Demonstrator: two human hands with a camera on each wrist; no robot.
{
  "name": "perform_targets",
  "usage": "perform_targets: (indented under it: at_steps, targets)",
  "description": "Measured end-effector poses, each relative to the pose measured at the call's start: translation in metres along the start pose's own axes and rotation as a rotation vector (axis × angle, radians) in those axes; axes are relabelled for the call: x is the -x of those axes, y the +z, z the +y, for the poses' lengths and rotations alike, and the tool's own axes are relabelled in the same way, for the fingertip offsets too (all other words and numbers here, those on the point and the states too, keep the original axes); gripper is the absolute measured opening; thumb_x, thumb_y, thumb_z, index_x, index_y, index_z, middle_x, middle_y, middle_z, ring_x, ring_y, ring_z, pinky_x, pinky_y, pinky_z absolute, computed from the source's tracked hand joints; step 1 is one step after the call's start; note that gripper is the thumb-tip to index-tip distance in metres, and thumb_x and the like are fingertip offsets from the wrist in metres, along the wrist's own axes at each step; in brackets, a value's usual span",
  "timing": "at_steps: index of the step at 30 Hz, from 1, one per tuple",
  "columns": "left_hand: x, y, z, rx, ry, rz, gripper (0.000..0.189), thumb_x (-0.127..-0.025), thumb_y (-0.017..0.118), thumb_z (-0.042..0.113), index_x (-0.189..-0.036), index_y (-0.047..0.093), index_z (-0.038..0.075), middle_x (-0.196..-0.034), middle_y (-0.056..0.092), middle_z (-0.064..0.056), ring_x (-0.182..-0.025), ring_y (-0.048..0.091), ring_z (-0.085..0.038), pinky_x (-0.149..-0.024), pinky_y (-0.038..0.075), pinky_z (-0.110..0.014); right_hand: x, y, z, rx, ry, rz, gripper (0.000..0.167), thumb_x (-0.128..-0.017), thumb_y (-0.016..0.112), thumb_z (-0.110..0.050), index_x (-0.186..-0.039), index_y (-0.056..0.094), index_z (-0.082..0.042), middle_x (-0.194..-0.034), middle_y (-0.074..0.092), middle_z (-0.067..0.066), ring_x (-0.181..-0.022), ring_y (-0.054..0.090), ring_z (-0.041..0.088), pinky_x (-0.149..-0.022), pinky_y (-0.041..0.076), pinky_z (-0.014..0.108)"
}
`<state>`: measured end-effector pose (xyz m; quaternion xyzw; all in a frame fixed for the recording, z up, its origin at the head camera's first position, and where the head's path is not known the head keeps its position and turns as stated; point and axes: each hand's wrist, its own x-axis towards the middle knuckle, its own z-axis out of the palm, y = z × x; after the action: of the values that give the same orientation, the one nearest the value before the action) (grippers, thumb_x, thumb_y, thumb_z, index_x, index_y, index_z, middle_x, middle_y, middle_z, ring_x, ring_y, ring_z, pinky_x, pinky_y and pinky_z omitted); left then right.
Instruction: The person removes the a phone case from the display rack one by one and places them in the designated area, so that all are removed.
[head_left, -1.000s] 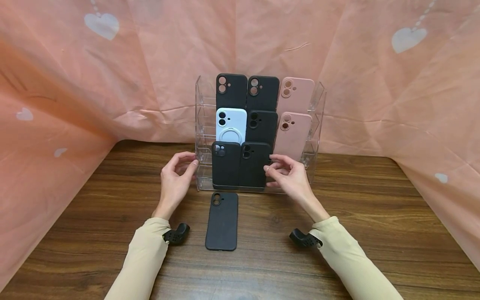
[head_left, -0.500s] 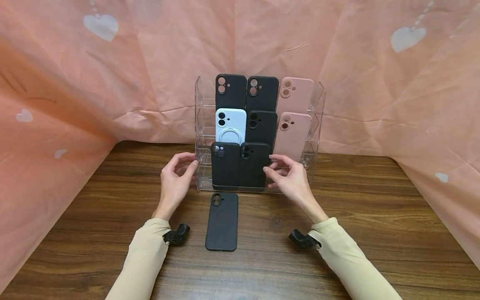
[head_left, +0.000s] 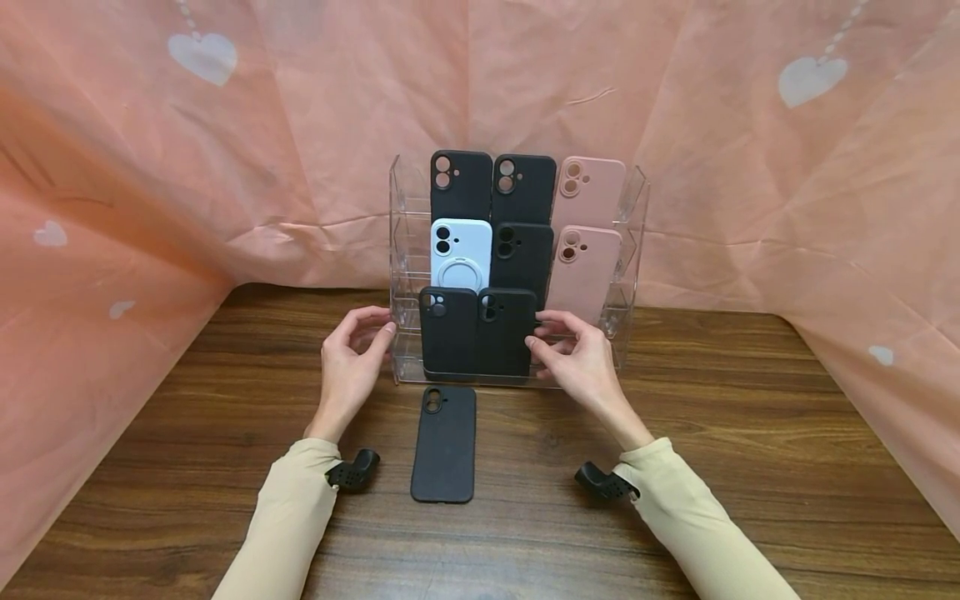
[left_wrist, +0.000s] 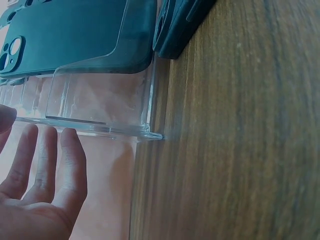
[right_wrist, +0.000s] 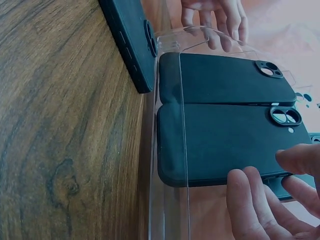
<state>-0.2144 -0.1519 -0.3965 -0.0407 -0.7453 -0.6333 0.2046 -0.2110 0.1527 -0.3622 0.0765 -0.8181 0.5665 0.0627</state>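
A clear tiered display rack (head_left: 517, 381) holds several phone cases. In its lowest tier stand a black phone case (head_left: 448, 333) on the left and another black phone case (head_left: 504, 337) directly beside it. My right hand (head_left: 576, 354) pinches the latter at its right edge, thumb on the front face; the right wrist view shows its fingertips (right_wrist: 240, 180) along that edge. My left hand (head_left: 352, 350) rests against the rack's left side, its fingers (left_wrist: 72, 150) fairly straight on the outer panel. A loose black phone case (head_left: 444, 446) lies on the table before the rack.
The middle tier bears a white case (head_left: 461, 246) with a ring, a black case (head_left: 525, 250) and a pink case (head_left: 588, 267). Two black cases and a pink case (head_left: 592, 187) fill the top tier. Pink cloth (head_left: 322, 125) surrounds the wooden table (head_left: 750, 417).
The two bottom-tier black cases have shifted slightly left, the right hand moving with them. The left hand and the loose case have stayed put.
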Motion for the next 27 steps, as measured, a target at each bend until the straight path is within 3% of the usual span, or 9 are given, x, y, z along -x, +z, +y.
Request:
perform_targets:
  at_steps: [6,12,16,22,27]
  targets:
    - [0.000,0.000,-0.001,-0.006,0.002,-0.002,0.023,-0.097,0.070,0.016,-0.120,0.070,0.009,-0.114,0.072,-0.013,-0.096,0.073,-0.025,-0.068,0.065,-0.031,-0.001,0.001,0.002,-0.038,0.017,-0.018,0.039,-0.093,0.072,-0.007,-0.131,0.063,-0.009,-0.117,0.072,0.021,-0.078,0.076,0.030,-0.058,0.064,0.034]
    - [0.000,0.000,-0.001,0.002,0.000,-0.004,0.023,-0.097,0.071,0.015,-0.120,0.070,0.009,-0.114,0.071,-0.014,-0.095,0.072,-0.022,-0.070,0.066,-0.035,-0.003,0.003,0.005,-0.065,0.022,-0.009,0.040,-0.093,0.071,-0.003,-0.132,0.061,-0.006,-0.117,0.072,0.025,-0.078,0.076,0.018,-0.062,0.065,0.035]
    - [0.000,0.000,-0.001,0.015,0.002,-0.003,0.023,-0.097,0.071,0.014,-0.120,0.070,0.008,-0.114,0.071,-0.014,-0.094,0.073,-0.023,-0.069,0.065,-0.034,-0.004,0.004,0.006,-0.024,-0.001,0.021,0.040,-0.091,0.073,-0.003,-0.129,0.063,-0.005,-0.113,0.073,0.024,-0.080,0.074,0.013,-0.065,0.065,0.035]
    - [0.000,0.001,-0.001,0.021,0.006,-0.002,0.023,-0.097,0.071,0.013,-0.119,0.070,0.008,-0.113,0.071,-0.015,-0.093,0.073,-0.024,-0.069,0.065,-0.035,-0.004,0.003,0.010,0.146,-0.080,0.086,0.034,-0.090,0.076,-0.008,-0.123,0.067,-0.009,-0.104,0.078,0.016,-0.091,0.075,0.024,-0.067,0.052,0.013]
    - [0.000,0.001,-0.001,0.014,0.006,-0.001,0.023,-0.097,0.071,0.014,-0.119,0.070,0.008,-0.113,0.071,-0.014,-0.095,0.073,-0.025,-0.069,0.065,-0.034,-0.004,0.003,0.011,0.113,-0.101,0.073,0.034,-0.090,0.075,-0.006,-0.122,0.066,-0.007,-0.104,0.077,0.018,-0.093,0.076,0.029,-0.072,0.052,0.011]
